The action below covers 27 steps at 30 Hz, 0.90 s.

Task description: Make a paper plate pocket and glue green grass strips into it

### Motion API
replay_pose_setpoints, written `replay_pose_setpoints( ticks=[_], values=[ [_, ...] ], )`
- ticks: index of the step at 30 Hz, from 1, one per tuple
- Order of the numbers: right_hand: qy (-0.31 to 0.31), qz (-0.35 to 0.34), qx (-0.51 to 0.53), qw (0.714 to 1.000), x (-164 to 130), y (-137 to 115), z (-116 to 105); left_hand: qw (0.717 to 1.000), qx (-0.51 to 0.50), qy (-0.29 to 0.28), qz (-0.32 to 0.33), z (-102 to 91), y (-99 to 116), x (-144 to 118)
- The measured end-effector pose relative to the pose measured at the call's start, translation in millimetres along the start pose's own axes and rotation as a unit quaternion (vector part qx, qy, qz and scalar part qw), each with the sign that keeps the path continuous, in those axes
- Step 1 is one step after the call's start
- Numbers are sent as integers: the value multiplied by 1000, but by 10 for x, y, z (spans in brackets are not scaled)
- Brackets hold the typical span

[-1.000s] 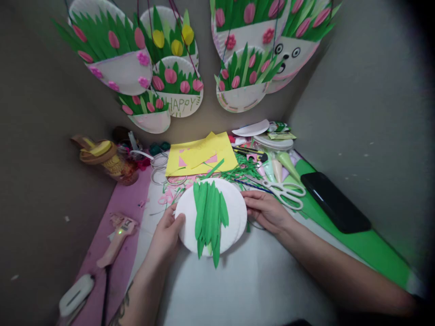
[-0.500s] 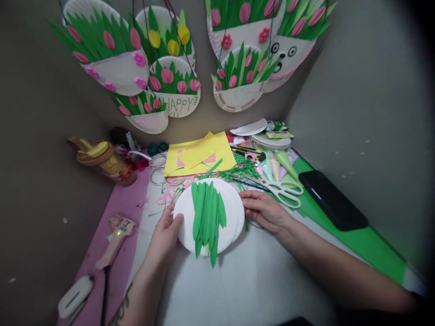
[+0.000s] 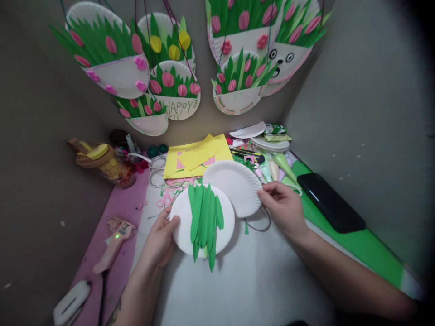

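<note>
My left hand (image 3: 159, 237) grips the left rim of a white paper plate (image 3: 181, 222) that carries a bundle of green paper leaves (image 3: 204, 217). My right hand (image 3: 283, 206) pinches the right edge of a second, bare paper plate (image 3: 236, 183), which is lifted and slid out to the upper right of the first. The two plates overlap slightly near the leaves' tops.
Yellow paper sheets (image 3: 199, 156) lie behind the plates. A pink glue gun (image 3: 113, 244) sits at the left, a black phone (image 3: 329, 201) on green paper at the right. Finished flower plates (image 3: 238, 86) hang on the wall above. A jar (image 3: 103, 165) stands at far left.
My right hand has pulled a second plate out from under the leaf plate and moved it up and right, covering the scissors. The left hand kept hold of the leaf plate.
</note>
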State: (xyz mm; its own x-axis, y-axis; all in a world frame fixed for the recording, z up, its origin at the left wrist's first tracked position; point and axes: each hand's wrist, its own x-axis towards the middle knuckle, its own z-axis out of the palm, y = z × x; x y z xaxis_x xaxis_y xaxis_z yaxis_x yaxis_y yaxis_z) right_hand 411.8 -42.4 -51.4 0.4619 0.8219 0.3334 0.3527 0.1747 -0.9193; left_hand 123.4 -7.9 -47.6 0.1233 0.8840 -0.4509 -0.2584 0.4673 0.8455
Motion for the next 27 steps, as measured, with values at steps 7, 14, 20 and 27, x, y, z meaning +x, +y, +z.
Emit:
replay_pose_setpoints(
  ticks=[7, 14, 20, 27],
  values=[
    [-3, -457, -163, 874, -52, -118, -242, 1000, -8, -2, 3, -39, 21, 18],
    [12, -478, -177, 860, -42, -167, -229, 1000, -3, -5, 0, -24, 30, 20],
    [56, -293, -103, 949, -119, -22, -204, 1000, -15, 11, 18, -28, 27, 12],
    [98, 80, 144, 981, 35, 189, -48, 983, -93, 118, 102, -176, 111, 54]
  ],
)
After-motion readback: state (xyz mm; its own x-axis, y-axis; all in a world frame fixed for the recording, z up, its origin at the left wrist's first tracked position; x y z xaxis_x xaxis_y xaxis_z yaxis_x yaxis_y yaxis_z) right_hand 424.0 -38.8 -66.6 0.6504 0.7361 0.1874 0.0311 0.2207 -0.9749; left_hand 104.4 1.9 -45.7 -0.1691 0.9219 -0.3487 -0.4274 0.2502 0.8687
